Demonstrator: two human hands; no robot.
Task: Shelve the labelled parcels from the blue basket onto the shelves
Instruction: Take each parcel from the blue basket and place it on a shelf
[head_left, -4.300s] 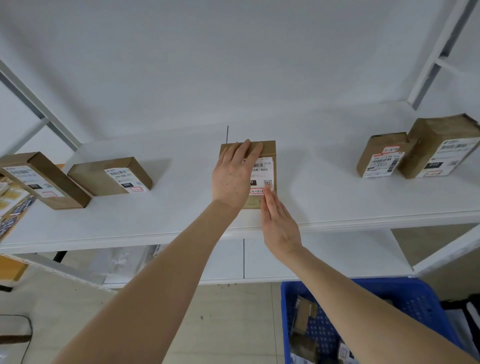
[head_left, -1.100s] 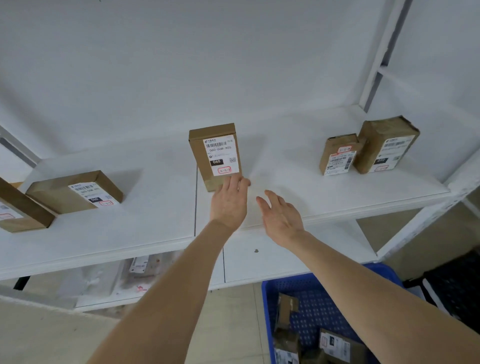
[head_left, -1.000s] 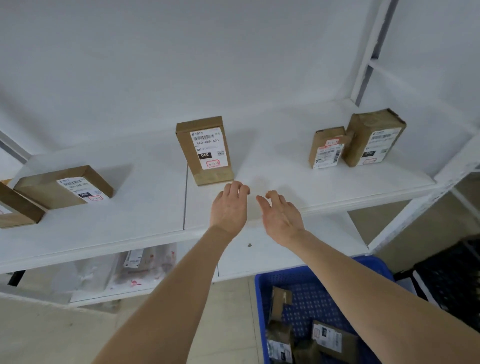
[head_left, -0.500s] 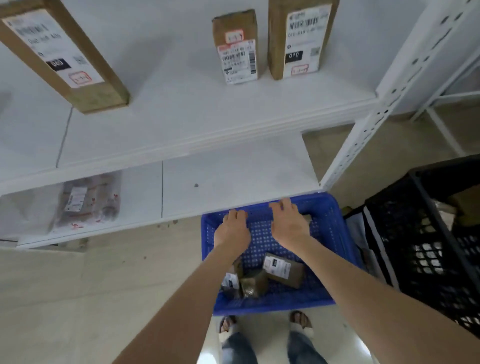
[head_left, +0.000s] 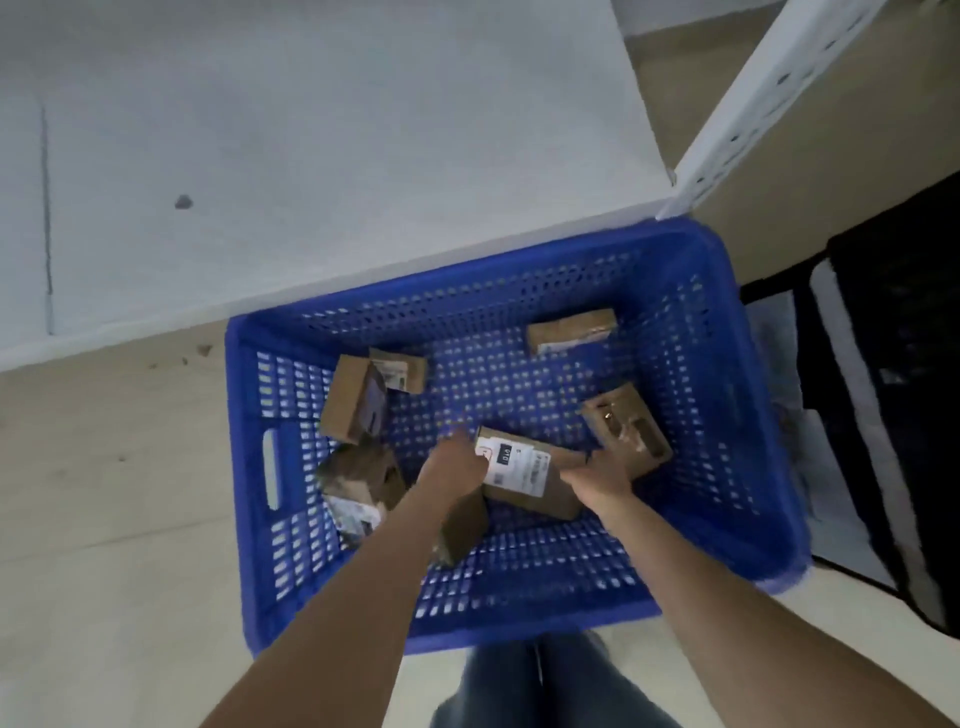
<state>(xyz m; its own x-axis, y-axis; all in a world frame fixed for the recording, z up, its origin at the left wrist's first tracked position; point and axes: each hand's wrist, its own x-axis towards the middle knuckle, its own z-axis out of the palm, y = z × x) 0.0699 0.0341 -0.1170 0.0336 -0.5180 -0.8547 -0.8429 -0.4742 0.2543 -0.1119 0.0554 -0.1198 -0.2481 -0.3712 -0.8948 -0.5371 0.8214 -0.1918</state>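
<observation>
The blue basket (head_left: 727, 364) is seen on the floor in the lower middle of the frame, below the white shelf (head_left: 311, 156), with loose brown parcels (head_left: 571, 330) scattered in it. A labelled parcel (head_left: 524, 475) at the basket's centre is met by the left hand (head_left: 452, 465) at its left end and the right hand (head_left: 597, 475) at its right end. How far the fingers are curled round it cannot be told, since both hands are blurred.
</observation>
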